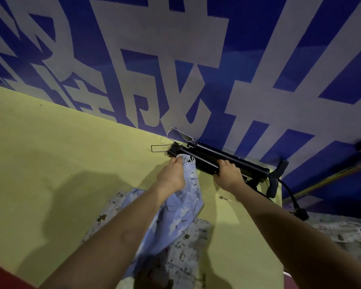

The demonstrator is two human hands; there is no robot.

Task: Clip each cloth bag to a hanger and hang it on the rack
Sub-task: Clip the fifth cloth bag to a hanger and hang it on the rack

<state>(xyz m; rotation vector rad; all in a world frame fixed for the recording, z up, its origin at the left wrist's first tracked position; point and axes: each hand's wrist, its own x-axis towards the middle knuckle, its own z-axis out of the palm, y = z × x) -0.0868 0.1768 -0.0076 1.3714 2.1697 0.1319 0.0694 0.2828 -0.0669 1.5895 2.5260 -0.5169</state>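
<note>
A light blue patterned cloth bag [181, 213] hangs from my left hand [172, 176], which pinches its gathered top edge against the left end of a stack of black clip hangers [208, 157]. My right hand [227, 174] grips the right part of that black stack from the front. Two wire hooks [178, 134] stick out at the stack's left end. More patterned white cloth [183, 253] lies flat on the yellow table [61, 163] under my arms. No rack can be made out.
A blue wall with large white shapes [196, 59] stands right behind the table. A black curved handle and cable [279, 178] lie past the hangers on the right. A small metal piece [224, 198] lies on the table near my right wrist.
</note>
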